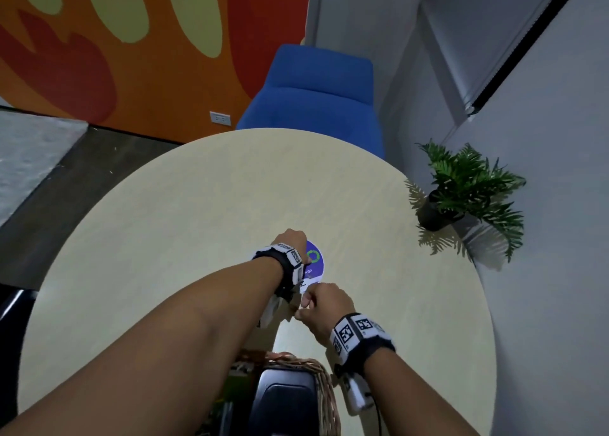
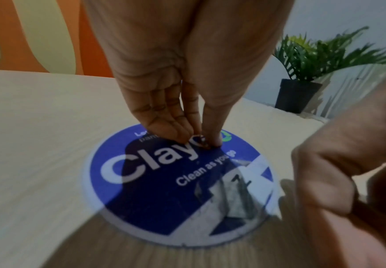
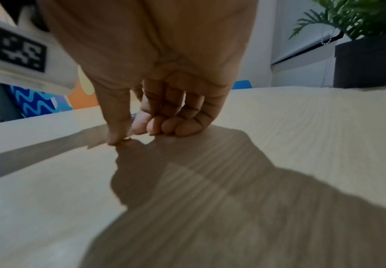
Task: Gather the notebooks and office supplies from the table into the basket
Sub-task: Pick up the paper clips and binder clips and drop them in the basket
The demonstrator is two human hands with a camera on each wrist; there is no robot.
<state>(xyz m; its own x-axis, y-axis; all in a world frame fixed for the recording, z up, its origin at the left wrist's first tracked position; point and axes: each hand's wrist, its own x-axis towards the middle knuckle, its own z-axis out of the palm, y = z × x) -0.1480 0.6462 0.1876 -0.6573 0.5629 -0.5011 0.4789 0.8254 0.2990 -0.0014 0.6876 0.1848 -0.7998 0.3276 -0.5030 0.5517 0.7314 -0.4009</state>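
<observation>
Across the round table (image 1: 197, 204), my left hand (image 2: 176, 117) and right hand (image 3: 155, 116) each pinch something tiny, probably clips, bound next for the basket (image 1: 324, 379).

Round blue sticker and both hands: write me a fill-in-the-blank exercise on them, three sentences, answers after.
1. The left hand pinches something small over a sticker whose main colour is ____.
2. The potted plant stands at the table's ____ edge, seen from the head camera.
3. The right hand has its fingertips down on the ____.

Missing words: blue; right; table
</observation>
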